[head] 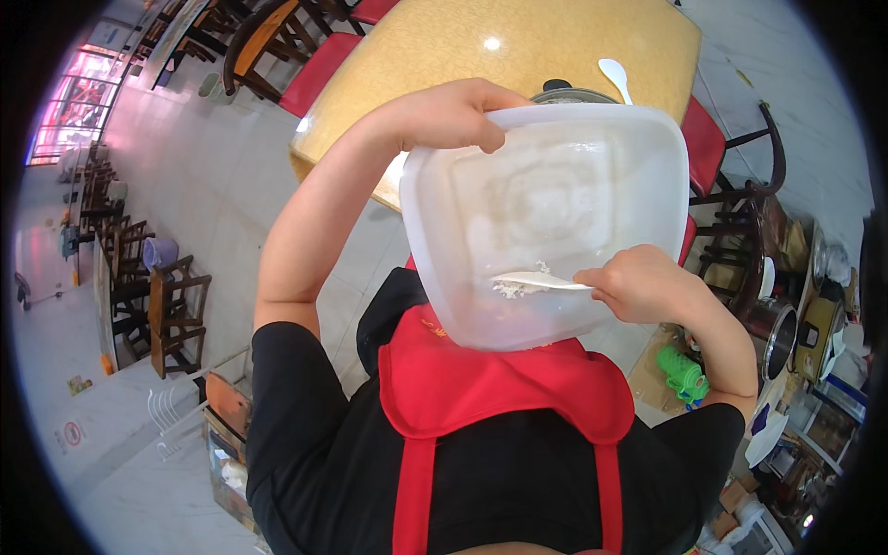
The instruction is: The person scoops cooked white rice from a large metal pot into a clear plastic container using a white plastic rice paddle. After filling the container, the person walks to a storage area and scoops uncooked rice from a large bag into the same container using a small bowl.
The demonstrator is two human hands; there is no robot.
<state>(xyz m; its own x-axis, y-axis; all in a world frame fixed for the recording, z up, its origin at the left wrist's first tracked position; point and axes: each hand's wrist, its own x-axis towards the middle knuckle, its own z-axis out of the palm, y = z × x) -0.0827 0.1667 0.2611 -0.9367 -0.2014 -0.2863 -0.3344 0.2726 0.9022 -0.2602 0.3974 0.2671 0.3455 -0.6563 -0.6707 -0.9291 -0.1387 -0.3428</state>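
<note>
A translucent white plastic tub point(548, 187) is tilted up against my red apron, its open side facing me. My left hand point(479, 118) grips the tub's far rim near its left corner. In my right hand point(635, 284) is the handle of a white spoon or rice paddle point(538, 279), its head inside the tub near the lower wall. A small clump of white rice-like grains point(515, 288) lies by the paddle's head. Behind the far rim, a round pot point(576, 95) with a dark knob or handle shows only in part. A second white spoon point(615, 73) lies beside it.
Under the pot stands a yellow table point(430, 52), with red-seated chairs point(320, 73) at its left and more at its right. To my lower right are a green plastic object point(681, 374) and a steel pot point(778, 340) among clutter. A wall-mounted hanger rack point(166, 416) is at lower left.
</note>
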